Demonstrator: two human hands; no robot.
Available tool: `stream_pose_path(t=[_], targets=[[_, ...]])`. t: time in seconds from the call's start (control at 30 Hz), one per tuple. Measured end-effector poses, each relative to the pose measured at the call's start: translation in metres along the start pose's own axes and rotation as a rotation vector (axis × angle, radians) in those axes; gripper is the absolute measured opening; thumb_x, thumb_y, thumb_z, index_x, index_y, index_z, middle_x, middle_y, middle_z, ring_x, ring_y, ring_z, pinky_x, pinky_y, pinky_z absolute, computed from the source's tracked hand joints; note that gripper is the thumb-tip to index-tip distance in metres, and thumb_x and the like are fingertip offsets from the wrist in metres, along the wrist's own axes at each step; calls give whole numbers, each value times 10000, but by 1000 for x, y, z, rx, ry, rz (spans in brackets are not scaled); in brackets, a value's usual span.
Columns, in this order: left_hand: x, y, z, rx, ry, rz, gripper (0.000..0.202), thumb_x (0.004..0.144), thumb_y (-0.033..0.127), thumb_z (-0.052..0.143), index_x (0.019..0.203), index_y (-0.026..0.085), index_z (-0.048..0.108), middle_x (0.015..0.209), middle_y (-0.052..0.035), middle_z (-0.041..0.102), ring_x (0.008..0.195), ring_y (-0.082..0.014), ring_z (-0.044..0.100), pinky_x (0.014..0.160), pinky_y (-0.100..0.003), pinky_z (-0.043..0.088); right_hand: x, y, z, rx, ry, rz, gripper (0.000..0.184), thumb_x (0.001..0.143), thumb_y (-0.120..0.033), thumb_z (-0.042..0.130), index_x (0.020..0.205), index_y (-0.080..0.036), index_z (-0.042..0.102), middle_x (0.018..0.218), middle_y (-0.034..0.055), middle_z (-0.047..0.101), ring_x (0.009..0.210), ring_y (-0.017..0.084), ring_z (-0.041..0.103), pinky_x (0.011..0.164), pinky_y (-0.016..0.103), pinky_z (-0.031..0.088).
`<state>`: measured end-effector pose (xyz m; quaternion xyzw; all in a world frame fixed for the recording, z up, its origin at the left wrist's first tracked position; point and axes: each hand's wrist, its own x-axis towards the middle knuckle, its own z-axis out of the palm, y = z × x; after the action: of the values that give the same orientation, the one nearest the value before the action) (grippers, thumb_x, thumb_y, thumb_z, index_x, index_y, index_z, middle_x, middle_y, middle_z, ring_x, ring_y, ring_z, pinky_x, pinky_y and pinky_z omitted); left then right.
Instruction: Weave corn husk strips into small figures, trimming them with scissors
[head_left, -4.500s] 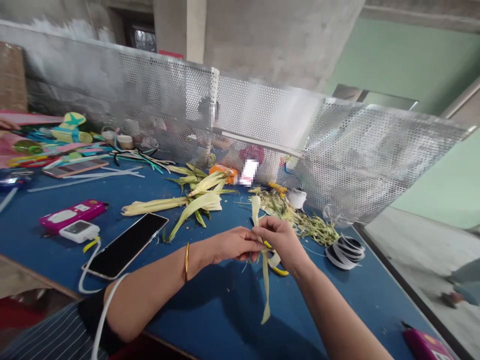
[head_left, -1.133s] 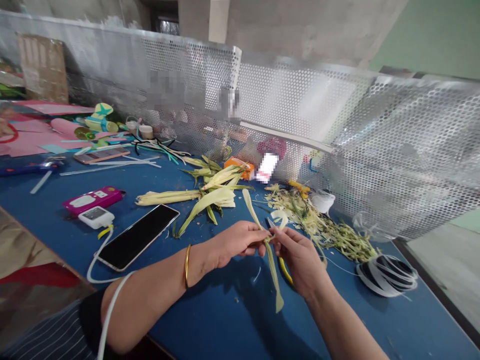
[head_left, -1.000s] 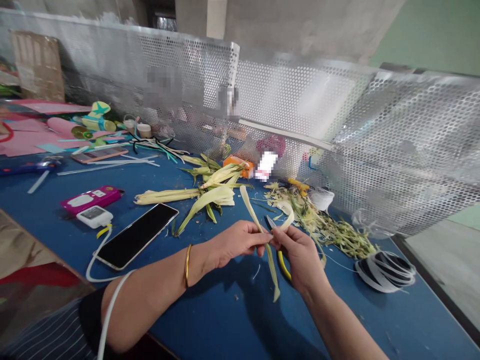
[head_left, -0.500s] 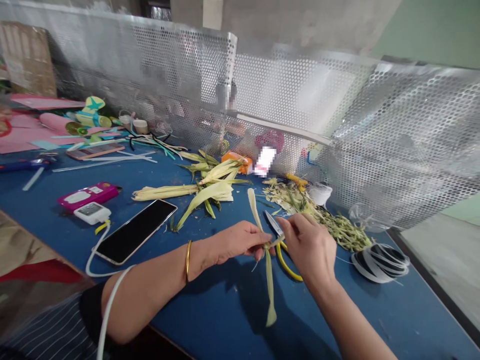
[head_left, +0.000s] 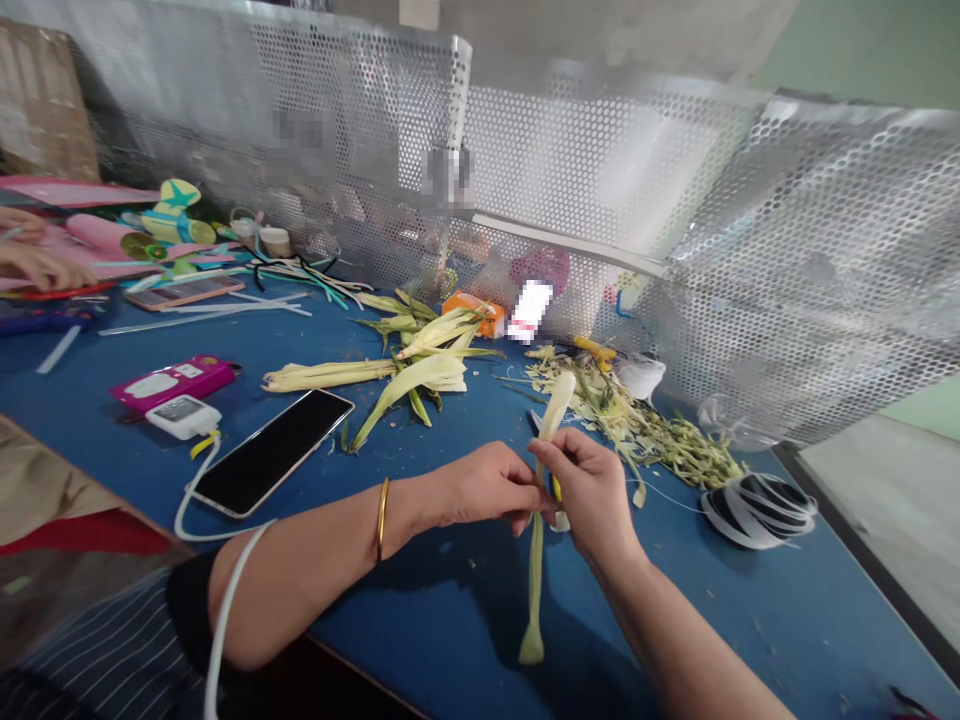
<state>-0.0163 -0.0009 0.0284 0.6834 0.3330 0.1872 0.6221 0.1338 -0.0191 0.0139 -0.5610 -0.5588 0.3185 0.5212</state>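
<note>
Both hands meet over the blue table point(head_left: 420, 640) and pinch one long pale green husk strip point(head_left: 535, 590). My left hand point(head_left: 484, 485), with a gold bangle at the wrist, grips the strip's middle. My right hand point(head_left: 589, 485) is closed on it from the right, thumb on top. The strip's upper end point(head_left: 556, 398) rises above the fingers and its lower end hangs to the table. Yellow-handled scissors point(head_left: 556, 490) lie mostly hidden under my right hand.
A pile of corn husks point(head_left: 405, 372) lies behind my hands, husk scraps point(head_left: 645, 430) to the right. A black phone point(head_left: 271, 450), a white charger point(head_left: 182, 415) and a pink case point(head_left: 172, 378) lie left. A ribbon coil point(head_left: 759, 508) sits right. Another person's hand point(head_left: 34, 265) works far left. Perforated metal screen point(head_left: 600, 220) behind.
My right hand has come back onto the strip, covering the scissors. The strip's upper end now stands straighter, leaning right instead of left, and more of it hangs below my hands.
</note>
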Motion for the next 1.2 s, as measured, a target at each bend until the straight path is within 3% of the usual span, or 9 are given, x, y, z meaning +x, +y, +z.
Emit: stream_pose_path(t=[0.1, 0.2, 0.33, 0.4, 0.5, 0.6, 0.77, 1.0, 1.2], targets=[[0, -1, 0, -31, -28, -6, 257, 806, 346, 609, 732, 144, 751, 510, 3, 573, 458, -75, 392, 487, -224, 275, 2, 2, 1, -12, 13, 11, 365, 770, -489, 667, 596, -203, 521, 488, -55, 471, 457, 103, 413, 466, 244, 337], [2, -2, 1, -99, -21, -15, 331, 800, 439, 632, 764, 131, 749, 537, -8, 588, 462, -74, 397, 482, -226, 279, 9, -2, -8, -98, -29, -34, 328, 837, -477, 586, 688, -188, 627, 615, 1, 595, 607, 156, 543, 575, 265, 408], [5, 2, -3, -267, 136, -32, 451, 824, 533, 586, 836, 107, 732, 631, -32, 635, 470, -64, 407, 468, -224, 258, 20, -16, -33, -417, 69, -225, 289, 856, -451, 562, 912, -200, 695, 931, 67, 699, 833, 212, 610, 659, 281, 417], [6, 4, -7, -350, 200, -6, 454, 862, 514, 533, 892, 104, 727, 664, -39, 642, 485, -65, 426, 463, -222, 248, 22, -22, -44, -552, 44, -229, 290, 870, -464, 544, 825, -214, 683, 815, 40, 687, 730, 188, 591, 622, 277, 386], [7, 5, -12, -413, 260, 34, 388, 873, 429, 518, 929, 103, 722, 697, -52, 652, 503, -70, 461, 463, -223, 254, 21, -25, -47, -566, -238, -128, 395, 878, -528, 502, 681, -214, 637, 590, -4, 585, 561, 146, 503, 535, 264, 331], [8, 4, -14, -419, 296, 49, 324, 833, 382, 568, 901, 100, 714, 706, -48, 649, 509, -70, 481, 468, -222, 271, 17, -22, -37, -449, -463, -47, 437, 868, -557, 500, 630, -205, 600, 535, -26, 517, 509, 122, 434, 492, 253, 295], [11, -3, -13, -307, 349, 62, 265, 746, 327, 673, 908, 119, 696, 659, 3, 613, 510, -62, 470, 459, -206, 280, 14, -17, -26, -329, -442, -68, 387, 888, -456, 505, 607, -198, 568, 589, -14, 568, 592, 129, 509, 593, 249, 373], [13, -4, -9, -308, 359, 26, 235, 730, 360, 689, 759, 130, 650, 601, 21, 594, 461, -51, 429, 429, -198, 281, 13, -23, -33, -477, -465, -112, 373, 885, -420, 494, 592, -197, 551, 549, -23, 514, 544, 121, 449, 536, 253, 311], [13, -4, -11, -405, 366, 9, 234, 723, 351, 733, 788, 128, 700, 637, -5, 644, 476, -62, 477, 458, -210, 334, 12, -21, -33, -534, -473, -145, 363, 916, -378, 469, 606, -205, 546, 550, -28, 521, 537, 124, 477, 522, 245, 323]])
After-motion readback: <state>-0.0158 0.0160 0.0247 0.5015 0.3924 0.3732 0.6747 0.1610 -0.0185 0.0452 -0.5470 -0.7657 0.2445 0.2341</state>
